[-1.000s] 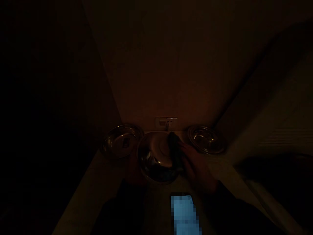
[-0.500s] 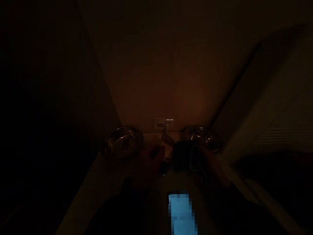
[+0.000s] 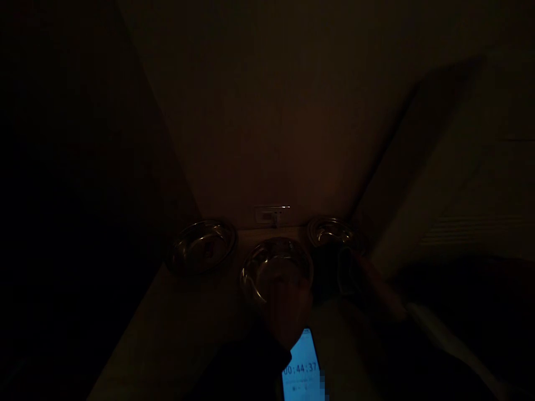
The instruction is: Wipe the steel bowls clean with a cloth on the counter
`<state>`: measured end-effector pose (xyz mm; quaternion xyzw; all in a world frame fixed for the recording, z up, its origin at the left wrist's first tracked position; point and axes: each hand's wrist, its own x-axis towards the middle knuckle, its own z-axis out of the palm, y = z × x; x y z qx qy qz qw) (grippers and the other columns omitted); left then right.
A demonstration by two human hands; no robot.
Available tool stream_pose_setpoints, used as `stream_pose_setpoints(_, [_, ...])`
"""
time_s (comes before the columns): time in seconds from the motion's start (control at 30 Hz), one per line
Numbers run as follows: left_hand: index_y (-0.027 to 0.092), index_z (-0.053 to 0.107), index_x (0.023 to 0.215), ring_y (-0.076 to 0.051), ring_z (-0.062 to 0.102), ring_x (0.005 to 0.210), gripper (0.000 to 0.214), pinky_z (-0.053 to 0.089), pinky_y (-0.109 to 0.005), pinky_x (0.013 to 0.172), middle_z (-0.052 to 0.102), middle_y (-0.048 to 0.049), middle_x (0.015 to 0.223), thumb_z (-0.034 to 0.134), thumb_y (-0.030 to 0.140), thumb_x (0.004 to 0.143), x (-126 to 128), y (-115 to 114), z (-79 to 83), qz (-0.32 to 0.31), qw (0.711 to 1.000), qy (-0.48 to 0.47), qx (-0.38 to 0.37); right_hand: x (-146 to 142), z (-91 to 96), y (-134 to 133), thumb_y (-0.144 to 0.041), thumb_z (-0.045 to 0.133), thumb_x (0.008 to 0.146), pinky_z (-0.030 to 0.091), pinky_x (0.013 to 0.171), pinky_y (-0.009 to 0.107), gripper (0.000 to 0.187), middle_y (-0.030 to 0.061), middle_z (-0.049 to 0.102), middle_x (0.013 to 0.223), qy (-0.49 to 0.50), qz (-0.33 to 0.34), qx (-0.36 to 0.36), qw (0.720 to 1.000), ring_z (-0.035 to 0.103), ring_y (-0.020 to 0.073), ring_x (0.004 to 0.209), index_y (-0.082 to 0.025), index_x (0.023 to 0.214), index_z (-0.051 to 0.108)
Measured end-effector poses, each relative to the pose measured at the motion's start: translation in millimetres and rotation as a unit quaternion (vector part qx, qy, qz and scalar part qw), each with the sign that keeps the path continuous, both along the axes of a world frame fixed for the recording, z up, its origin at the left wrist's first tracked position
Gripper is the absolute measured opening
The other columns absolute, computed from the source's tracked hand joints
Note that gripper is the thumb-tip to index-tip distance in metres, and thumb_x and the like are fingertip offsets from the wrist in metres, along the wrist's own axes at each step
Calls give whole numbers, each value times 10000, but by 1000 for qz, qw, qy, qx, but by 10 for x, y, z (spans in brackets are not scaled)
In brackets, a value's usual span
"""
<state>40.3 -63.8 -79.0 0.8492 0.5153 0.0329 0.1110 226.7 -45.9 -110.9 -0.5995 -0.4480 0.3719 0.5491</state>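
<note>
The step in hand appears to be handling the metal bowl at the frame's lower centre, left hand over its lower edge, grip too dark to tell, right hand clutching a dark cloth; moving the bowl calls for a firm hold.

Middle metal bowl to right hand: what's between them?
A dark cloth, held in the right hand, is between it and the middle metal bowl in the head view; too dark to tell whether cloth touches bowl.
</note>
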Motion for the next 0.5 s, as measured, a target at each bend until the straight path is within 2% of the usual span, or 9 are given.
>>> stream_pose_setpoints(0.1, [101, 658, 1019, -266, 671, 795, 314, 422, -457, 883, 711, -151, 827, 401, 205, 870, 49, -17, -48, -9, 999, 21, -25, 68, 21, 12, -475, 555, 770, 549, 773, 420, 317, 50, 723, 959, 12, 1, -20, 1000, 669, 266, 911, -242, 934, 694])
stream_pose_setpoints(0.23, [108, 677, 982, -300, 662, 839, 357, 455, -431, 807, 712, -167, 861, 458, 356, 848, 15, -14, -89, -11, 999, 8, -31, 62, 103, 23, -465, 587, 754, 533, 825, 400, 339, 42, 701, 1054, 22, 9, -26, 999, 645, 262, 986, -248, 995, 685])
stream_pose_setpoints(0.37, [119, 701, 900, -305, 660, 812, 318, 463, -426, 768, 712, -164, 830, 501, 352, 818, -47, 8, -124, -21, 1000, -17, -12, 8, 193, 48, -462, 558, 783, 545, 791, 384, 387, 40, 703, 1046, 21, 21, -22, 999, 663, 251, 935, -246, 1091, 648])
stream_pose_setpoints(0.5, [107, 719, 823, -301, 666, 774, 320, 465, -429, 745, 709, -175, 805, 477, 315, 831, -41, 4, -132, -36, 999, -13, -14, -38, 213, 108, -468, 548, 795, 551, 771, 383, 385, 40, 691, 1078, 1, 32, -16, 999, 660, 250, 945, -257, 1103, 642])
